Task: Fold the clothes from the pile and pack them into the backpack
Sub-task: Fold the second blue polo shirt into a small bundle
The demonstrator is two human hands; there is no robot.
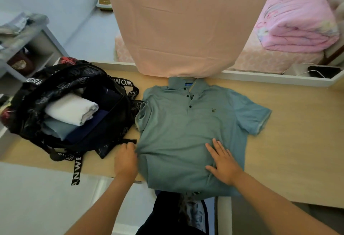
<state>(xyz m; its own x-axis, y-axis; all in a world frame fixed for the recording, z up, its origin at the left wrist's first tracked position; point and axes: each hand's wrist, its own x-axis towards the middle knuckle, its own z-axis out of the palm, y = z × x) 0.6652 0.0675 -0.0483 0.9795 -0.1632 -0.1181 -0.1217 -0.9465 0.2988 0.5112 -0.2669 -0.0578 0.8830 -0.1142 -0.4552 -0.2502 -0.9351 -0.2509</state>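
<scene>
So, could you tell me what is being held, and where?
The left hand grips the shirt by its side edge; the right hand lies flat on it.

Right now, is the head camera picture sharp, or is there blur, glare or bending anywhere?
Head view: the grey-green polo shirt and right hand look sharp; the left hand is slightly smeared; the pink folded quilt and grey shelf blur at the edges; the far rim of the pale wooden table bows from wide-angle distortion; light is soft, no glare.

A teal knit polo shirt (186,132) lies flat, buttons up.
An open black printed backpack (28,104), holding folded clothes (72,112), sits just beside the shirt's gripped side edge.
</scene>
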